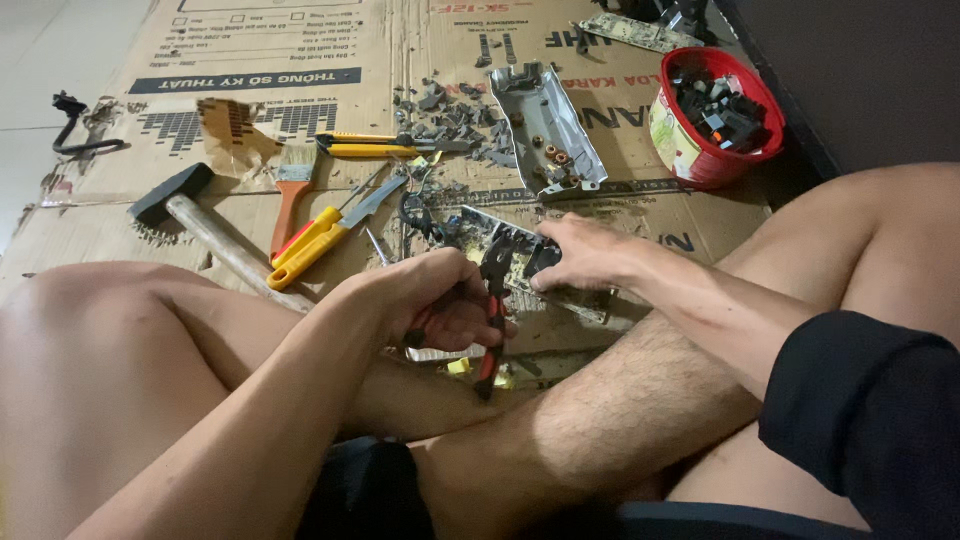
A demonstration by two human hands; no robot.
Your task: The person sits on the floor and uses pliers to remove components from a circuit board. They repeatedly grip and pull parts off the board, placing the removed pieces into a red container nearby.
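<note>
Red-handled pliers (492, 310) in left hand (435, 300); flattened cardboard box (330, 60) beneath.

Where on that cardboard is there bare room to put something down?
Bare cardboard lies beyond the hammer and brush, and between the metal tray and red bowl. It is crowded around the debris, circuit board and both hands.
</note>
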